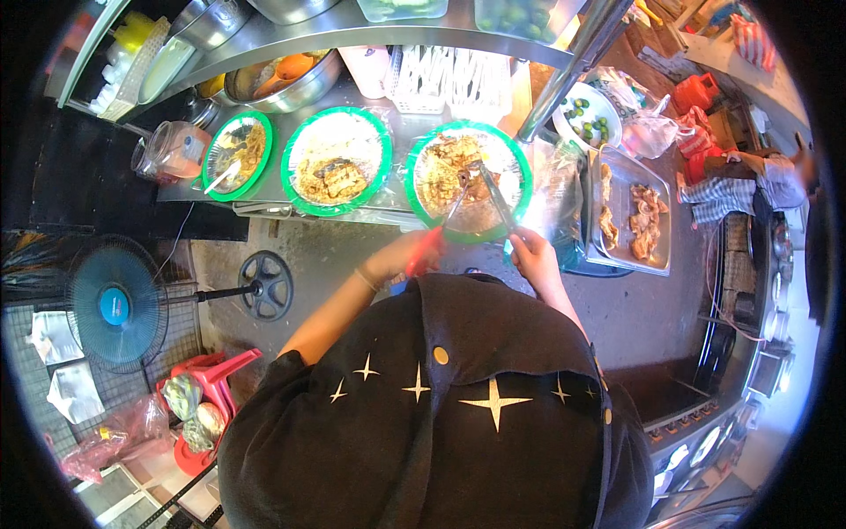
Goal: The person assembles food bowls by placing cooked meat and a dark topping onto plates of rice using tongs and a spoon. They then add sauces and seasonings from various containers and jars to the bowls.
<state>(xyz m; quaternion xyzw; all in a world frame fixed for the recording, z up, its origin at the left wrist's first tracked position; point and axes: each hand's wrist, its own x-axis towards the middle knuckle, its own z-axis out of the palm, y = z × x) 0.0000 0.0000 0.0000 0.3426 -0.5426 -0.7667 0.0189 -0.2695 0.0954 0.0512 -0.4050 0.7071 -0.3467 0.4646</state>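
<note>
Head view, looking down at a food counter. Just above the centre of the frame we see the left hand (401,258) wrapped around the red handles of a pair of scissors (441,227), whose blades reach up into the right-hand green-rimmed plate (520,167). Just right of it, the right hand (531,251) is closed around metal tongs (495,196), whose tips meet the scissor blades over the grilled meat (463,172) on that plate. We cannot tell whether the tongs pinch a piece or only steady it.

We judge the plating to be well along. The middle green-rimmed plate (295,181) already carries rice with cut meat on top, and the left green-rimmed plate (264,145), in the upper left, holds food and a white spoon (220,178). Only the right-hand plate appears to be under the blades, its meat partly in pieces.

At centre right, a metal tray (663,256) holds more grilled pieces, uncut as far as we can see. A bowl of small green limes (582,115) sits above it.
</note>
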